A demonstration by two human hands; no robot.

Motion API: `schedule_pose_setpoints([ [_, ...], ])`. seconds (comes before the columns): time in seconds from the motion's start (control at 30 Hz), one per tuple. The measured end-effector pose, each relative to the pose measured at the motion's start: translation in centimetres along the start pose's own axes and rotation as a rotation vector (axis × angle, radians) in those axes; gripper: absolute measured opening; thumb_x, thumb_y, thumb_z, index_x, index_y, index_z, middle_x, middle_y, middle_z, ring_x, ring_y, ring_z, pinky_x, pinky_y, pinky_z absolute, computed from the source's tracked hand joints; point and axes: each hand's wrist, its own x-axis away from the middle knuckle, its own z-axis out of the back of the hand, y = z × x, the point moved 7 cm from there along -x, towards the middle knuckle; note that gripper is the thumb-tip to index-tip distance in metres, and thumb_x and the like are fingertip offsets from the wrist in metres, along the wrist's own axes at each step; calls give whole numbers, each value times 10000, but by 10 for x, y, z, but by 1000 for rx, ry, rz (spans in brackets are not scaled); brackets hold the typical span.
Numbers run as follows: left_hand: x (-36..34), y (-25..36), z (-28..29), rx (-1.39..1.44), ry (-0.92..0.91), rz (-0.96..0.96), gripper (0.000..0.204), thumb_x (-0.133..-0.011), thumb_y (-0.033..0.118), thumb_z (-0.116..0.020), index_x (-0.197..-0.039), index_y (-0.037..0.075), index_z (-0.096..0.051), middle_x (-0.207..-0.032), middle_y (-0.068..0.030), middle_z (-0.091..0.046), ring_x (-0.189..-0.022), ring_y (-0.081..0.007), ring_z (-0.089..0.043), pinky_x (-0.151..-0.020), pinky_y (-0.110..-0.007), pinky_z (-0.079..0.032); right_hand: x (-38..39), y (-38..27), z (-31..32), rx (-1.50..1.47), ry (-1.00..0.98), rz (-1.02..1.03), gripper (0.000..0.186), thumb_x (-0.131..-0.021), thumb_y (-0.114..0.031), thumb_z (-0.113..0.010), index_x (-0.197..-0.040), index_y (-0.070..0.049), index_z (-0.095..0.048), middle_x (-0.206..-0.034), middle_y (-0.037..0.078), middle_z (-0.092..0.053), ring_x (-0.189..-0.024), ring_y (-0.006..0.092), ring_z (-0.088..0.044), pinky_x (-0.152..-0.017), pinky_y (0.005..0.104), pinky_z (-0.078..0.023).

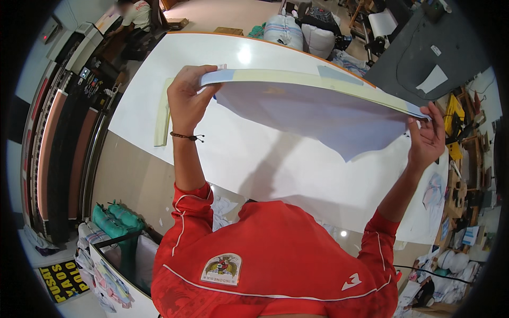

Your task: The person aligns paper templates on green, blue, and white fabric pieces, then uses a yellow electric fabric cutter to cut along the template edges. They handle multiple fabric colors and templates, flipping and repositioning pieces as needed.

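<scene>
Stretching between both raised hands, a long pale strip [313, 80] with a cream-yellow band along its top edge is held above a wide white table [159, 106]. In the head view, thin bluish-white sheets [318, 116] hang from the strip in a loose, sagging fold that ends in a point below; the material appears thin, smooth and flexible. A grey-blue patch is seen on the band near its middle.

The left hand [188, 98] is closed on the strip's left end, fingers curled over the upper edge, with the sheet pinched inside the grip. A dark cord bracelet [186, 137] is worn on that wrist. The right hand [428, 137] is closed in a narrow pinch on the strip's right end, which sits lower than the left end, so the strip slopes down to the right.

A second cream strip [162, 119], curved at its top, lies flat on the table just left of the left forearm. The table surface is glossy and reflects a ceiling light. Red sleeves with white piping are seen at the lower edge.
</scene>
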Motion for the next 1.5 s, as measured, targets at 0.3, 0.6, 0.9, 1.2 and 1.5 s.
schedule_pose_setpoints([
  [0.3, -27, 27, -5, -12, -90, 26, 112, -893, -8, -782, -997, -45, -763, -924, -50, -702, -740, -93, -631, -606, -218, -477, -37, -38, 34, 287, 110, 30, 227, -900, 83, -772, -1118, 21, -767, -987, 108, -749, -793, 143, -719, -718, 262, -580],
  [0.6, -50, -8, -27, -75, -151, 198, 212, -929, 121, -820, -958, -65, -724, -714, -51, -697, -535, -83, -592, -492, -235, -449, -50, 42, 5, 198, -72, -338, 144, -938, -63, -787, -1039, 33, -756, -763, 68, -716, -658, 102, -655, -605, 233, -499],
  [0.9, -37, -16, -42, 227, -362, 219, 107, -987, 47, -735, -979, -54, -701, -820, -78, -715, -671, -121, -692, -558, -251, -518, -40, 48, 12, 151, -116, -426, 183, -927, -81, -806, -1046, 47, -750, -747, 71, -709, -651, 101, -644, -605, 240, -485],
  [1.2, -29, -25, -47, 333, -538, 226, 214, -962, 7, -743, -1162, -69, -751, -895, -148, -760, -741, -201, -745, -714, -313, -629, -40, 45, 23, 89, -107, -402, 161, -922, -35, -800, -1047, 54, -751, -746, 79, -702, -630, 115, -639, -587, 244, -493],
  [1.5, -25, -26, -53, 201, -546, 170, 141, -958, 58, -773, -1021, -62, -736, -874, -117, -760, -781, -179, -749, -727, -301, -626, -42, 32, 36, 129, -96, -345, 155, -920, -18, -798, -1047, 55, -746, -796, 91, -710, -642, 121, -646, -594, 252, -501],
])
